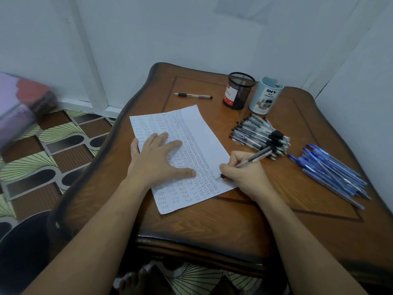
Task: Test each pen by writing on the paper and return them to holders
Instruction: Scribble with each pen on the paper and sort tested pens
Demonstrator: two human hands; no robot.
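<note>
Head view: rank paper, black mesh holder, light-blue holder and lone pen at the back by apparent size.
1. paper
2. black mesh holder and light-blue holder: about alike, not ranked
3. lone pen: long but thin, least area

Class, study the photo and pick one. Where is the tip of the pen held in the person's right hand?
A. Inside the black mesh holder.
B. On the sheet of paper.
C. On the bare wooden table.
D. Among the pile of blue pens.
B: the right hand grips the pen with its tip down on the paper, near the sheet's right edge, while the left hand lies flat on it.
</note>
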